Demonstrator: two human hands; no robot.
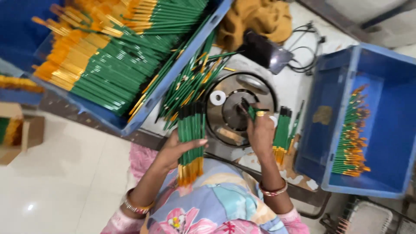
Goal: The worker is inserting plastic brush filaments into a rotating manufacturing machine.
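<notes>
Head cam looking straight down: the left hand [180, 147] is wrapped around a fat bundle of green brushes [191, 138], bristle ends pointing back at the person. The right hand [260, 130] pinches a single green brush [251, 112] right over the round metal machine [238, 108] on the surface [286, 82]. A small brush pile [284, 132] sits just beside that hand, and blue crates [390, 130] flank both sides.

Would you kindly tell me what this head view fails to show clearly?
- End of the single brush in the right hand: blurred, partly hidden by fingers.
- Left crate: cut off by the top edge.
- Bundle in the left hand: brush count too small to tell.
</notes>
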